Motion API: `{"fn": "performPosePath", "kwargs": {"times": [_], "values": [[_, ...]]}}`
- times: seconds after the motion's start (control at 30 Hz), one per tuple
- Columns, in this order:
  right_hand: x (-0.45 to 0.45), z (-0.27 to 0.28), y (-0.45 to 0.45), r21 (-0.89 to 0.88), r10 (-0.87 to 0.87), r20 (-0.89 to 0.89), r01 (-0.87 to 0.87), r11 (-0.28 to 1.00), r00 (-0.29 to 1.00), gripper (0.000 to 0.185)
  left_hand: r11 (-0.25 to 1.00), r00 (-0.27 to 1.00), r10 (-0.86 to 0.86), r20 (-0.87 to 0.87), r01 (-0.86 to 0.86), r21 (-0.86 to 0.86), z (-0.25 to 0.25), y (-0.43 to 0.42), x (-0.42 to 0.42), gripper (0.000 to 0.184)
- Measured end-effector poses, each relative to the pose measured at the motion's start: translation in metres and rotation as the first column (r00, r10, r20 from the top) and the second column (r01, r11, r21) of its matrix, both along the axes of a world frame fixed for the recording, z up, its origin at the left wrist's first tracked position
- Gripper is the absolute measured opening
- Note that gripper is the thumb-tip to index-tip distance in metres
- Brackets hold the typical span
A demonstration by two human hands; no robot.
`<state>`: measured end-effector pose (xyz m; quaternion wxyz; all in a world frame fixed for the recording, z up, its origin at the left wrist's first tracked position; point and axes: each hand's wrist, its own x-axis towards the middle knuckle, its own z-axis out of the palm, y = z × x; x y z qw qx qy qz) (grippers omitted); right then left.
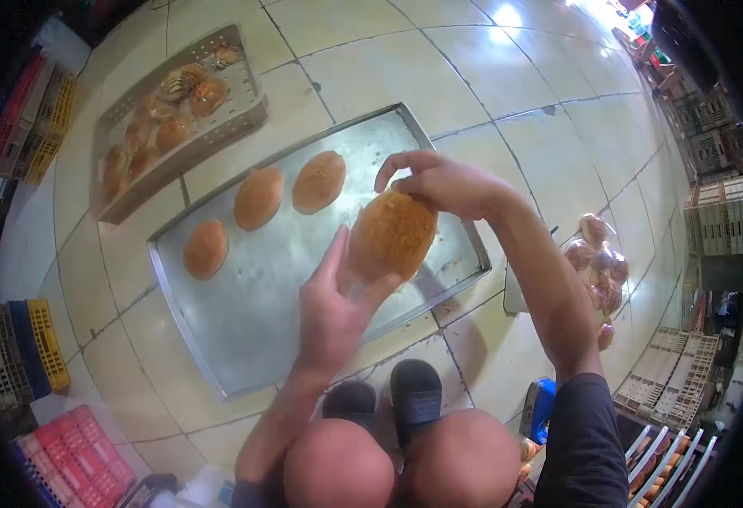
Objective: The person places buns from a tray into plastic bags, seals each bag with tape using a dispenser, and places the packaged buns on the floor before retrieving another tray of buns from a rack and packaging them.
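A browned oval bun [393,235] is held up above the right part of a metal tray [261,330]. My left hand [338,296] grips its lower left side, thumb and fingers spread around it. My right hand [439,182] pinches its upper edge, with the index finger arched above. The bun seems to be inside a clear plastic bag, though the film is hard to make out. Three more buns lie on the tray: one at the left [205,250], one in the middle [259,199] and one near the back edge [319,182].
A beige crate [219,140] with wrapped buns stands at the upper left on the tiled floor. Several wrapped buns [602,267] lie right of the tray. Stacked crates line both sides. A rack with bread [666,466] is at lower right.
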<state>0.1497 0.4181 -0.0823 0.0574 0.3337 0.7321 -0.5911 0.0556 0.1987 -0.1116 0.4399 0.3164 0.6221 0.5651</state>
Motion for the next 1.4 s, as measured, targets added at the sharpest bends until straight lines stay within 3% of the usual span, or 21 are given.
{"fn": "performPosePath", "kwargs": {"times": [0.07,0.13,0.27,0.33,0.47,0.67,0.73,0.8,0.87,0.9,0.97,1.0,1.13,1.2,1.23,1.3,1.4], "values": [[0.004,0.013,0.005,-0.114,-0.030,-0.050,0.024,0.993,0.998,0.023,0.999,0.959,0.036,0.282,-0.044,0.024,0.013,-0.002,-0.011,0.068],[0.007,0.021,0.009,-0.227,-0.065,-0.097,0.042,0.973,0.993,0.023,0.995,0.839,0.060,0.542,-0.093,0.033,0.019,-0.005,-0.024,0.065],[-0.005,0.017,0.007,-0.198,0.015,-0.101,-0.035,0.979,0.995,0.023,0.995,0.784,-0.088,0.615,0.035,0.096,-0.043,0.000,-0.056,0.063],[-0.013,0.018,0.005,-0.185,0.043,-0.110,-0.063,0.981,0.993,0.023,0.990,0.765,-0.137,0.629,0.077,0.122,-0.045,0.002,-0.060,0.062],[-0.018,0.025,-0.001,-0.055,0.095,0.018,-0.094,0.994,0.995,0.021,0.992,0.186,-0.127,0.974,0.052,0.119,-0.025,-0.002,-0.037,0.060],[-0.016,0.030,-0.001,-0.101,0.093,-0.011,-0.094,0.990,0.996,0.020,0.998,0.383,-0.031,0.923,0.067,0.006,-0.032,-0.014,-0.046,0.065],[-0.018,0.030,-0.002,-0.123,0.087,0.001,-0.087,0.989,0.996,0.020,0.978,0.664,-0.179,0.726,0.198,0.059,-0.044,-0.013,-0.046,0.066],[-0.020,0.031,-0.003,-0.146,0.082,0.014,-0.079,0.986,0.997,0.020,0.940,0.840,-0.328,0.432,0.335,0.061,-0.055,-0.011,-0.044,0.068],[-0.022,0.033,-0.007,-0.122,0.090,0.028,-0.086,0.989,0.996,0.020,0.958,0.734,-0.282,0.618,0.182,0.222,-0.063,-0.013,-0.030,0.066],[-0.022,0.034,-0.011,-0.099,0.096,0.042,-0.092,0.991,0.994,0.020,0.958,0.734,-0.281,0.618,0.180,0.223,-0.051,-0.009,-0.021,0.066],[-0.022,0.037,-0.018,-0.054,0.108,0.070,-0.104,0.993,0.992,0.019,0.995,0.502,-0.100,0.859,0.025,0.101,-0.016,-0.001,-0.008,0.065],[-0.020,0.039,-0.021,-0.053,0.109,0.070,-0.106,0.993,0.992,0.019,0.994,0.502,-0.100,0.859,0.023,0.102,-0.017,-0.002,-0.009,0.065],[-0.004,0.049,-0.034,0.147,0.149,-0.152,-0.127,0.981,0.977,0.023,0.994,0.506,-0.020,0.862,-0.080,0.070,-0.026,-0.005,-0.015,0.066],[0.004,0.043,-0.048,0.025,-0.201,-0.530,0.252,0.967,0.824,0.025,0.982,0.491,-0.052,0.870,-0.133,0.133,-0.030,-0.001,-0.017,0.066],[0.015,0.033,-0.056,0.037,-0.188,-0.537,0.245,0.969,0.822,0.025,0.967,0.471,-0.077,0.879,-0.179,0.181,-0.031,0.001,-0.017,0.066],[0.039,0.011,-0.070,0.084,-0.159,-0.773,0.347,0.934,0.614,0.021,0.928,0.433,-0.130,0.892,-0.263,0.263,-0.032,0.004,-0.020,0.067],[0.037,0.010,-0.095,0.111,-0.140,-0.821,0.397,0.911,0.553,0.021,0.923,0.356,-0.194,0.914,-0.250,0.293,-0.013,0.010,-0.021,0.064]]}}
